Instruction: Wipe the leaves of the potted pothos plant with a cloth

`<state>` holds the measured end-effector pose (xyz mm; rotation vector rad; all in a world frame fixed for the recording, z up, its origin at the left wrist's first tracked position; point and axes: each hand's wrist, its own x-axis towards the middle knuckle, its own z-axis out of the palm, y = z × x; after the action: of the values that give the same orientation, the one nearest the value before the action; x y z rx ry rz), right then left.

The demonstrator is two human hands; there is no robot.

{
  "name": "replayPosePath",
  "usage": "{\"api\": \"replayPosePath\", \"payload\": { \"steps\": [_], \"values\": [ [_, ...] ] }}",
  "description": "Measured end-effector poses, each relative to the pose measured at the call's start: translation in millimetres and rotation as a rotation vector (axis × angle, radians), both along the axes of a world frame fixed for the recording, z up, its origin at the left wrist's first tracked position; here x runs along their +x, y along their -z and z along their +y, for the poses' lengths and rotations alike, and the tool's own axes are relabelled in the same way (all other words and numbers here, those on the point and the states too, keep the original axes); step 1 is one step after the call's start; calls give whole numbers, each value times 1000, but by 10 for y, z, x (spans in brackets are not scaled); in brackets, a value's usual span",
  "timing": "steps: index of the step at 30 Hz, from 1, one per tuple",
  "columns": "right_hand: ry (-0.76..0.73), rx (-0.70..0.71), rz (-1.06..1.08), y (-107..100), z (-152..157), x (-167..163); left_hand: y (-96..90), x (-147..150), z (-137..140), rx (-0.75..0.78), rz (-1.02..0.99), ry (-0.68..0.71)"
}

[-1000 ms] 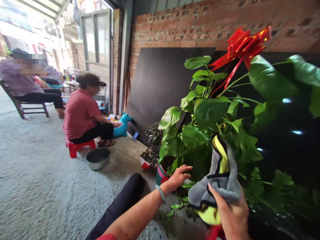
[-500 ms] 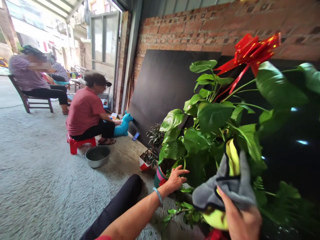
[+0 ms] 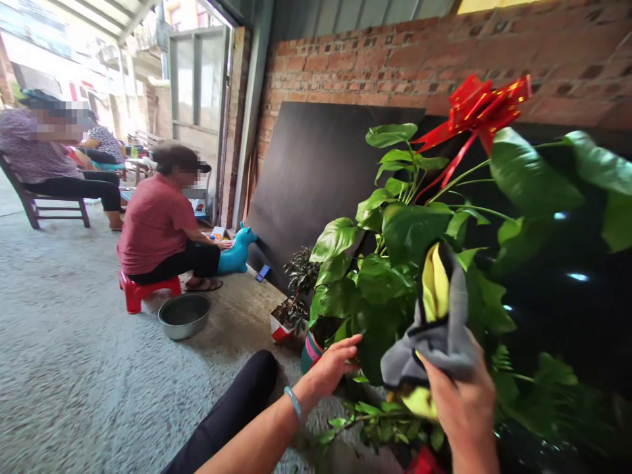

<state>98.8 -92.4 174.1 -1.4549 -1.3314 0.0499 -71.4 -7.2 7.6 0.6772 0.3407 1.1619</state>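
Observation:
My right hand (image 3: 461, 388) grips a grey and yellow cloth (image 3: 439, 329) with dark edging, bunched up in front of the leaves. Left of it, my left hand (image 3: 336, 365) reaches toward the lower leaves with its fingers stretched out and nothing in them. A pale bangle circles that wrist. Large green leaves of a potted plant (image 3: 375, 280) fill the space before both hands. Its green pot (image 3: 310, 355) with a pink band shows partly behind my left hand. A shiny red bow (image 3: 486, 112) rises above the foliage.
A small dark-leaved plant (image 3: 296, 283) stands left of the big one. On the concrete floor are a metal basin (image 3: 184, 316) and a blue toy animal (image 3: 236, 250). A person in a red shirt (image 3: 153, 224) sits on a red stool (image 3: 143, 289). Black boards (image 3: 330, 164) lean against the brick wall.
My right hand has drawn the cloth slightly left and turned it more upright. My left hand's fingers are closer together and flatter. The view has shifted a little right.

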Motion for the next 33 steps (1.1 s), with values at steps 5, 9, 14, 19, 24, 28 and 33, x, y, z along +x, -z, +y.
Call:
{"api": "replayPosePath", "payload": {
  "steps": [5, 9, 14, 19, 24, 28, 33],
  "values": [
    [-271, -440, -97, 428, 31, -263, -145, -122, -109, -129, -151, 57],
    [-549, -319, -74, 454, -363, -310, -197, -150, -152, -174, -234, 52],
    [-113, -37, 83, 120, -97, -174, -247, -125, -194, -80, -246, 143],
    [-220, -388, -70, 401, -24, -231, -186, -184, -165, -140, -281, 127],
    [-432, -121, -111, 128, -175, -408, -151, -170, -160, -179, -359, 167],
    [-203, 63, -209, -225, 347, -568, -156, -140, -188, -203, -395, 211],
    [-220, -449, -608, 44, 696, -728, -51, -142, -150, -254, -417, 201]
  ]
}}
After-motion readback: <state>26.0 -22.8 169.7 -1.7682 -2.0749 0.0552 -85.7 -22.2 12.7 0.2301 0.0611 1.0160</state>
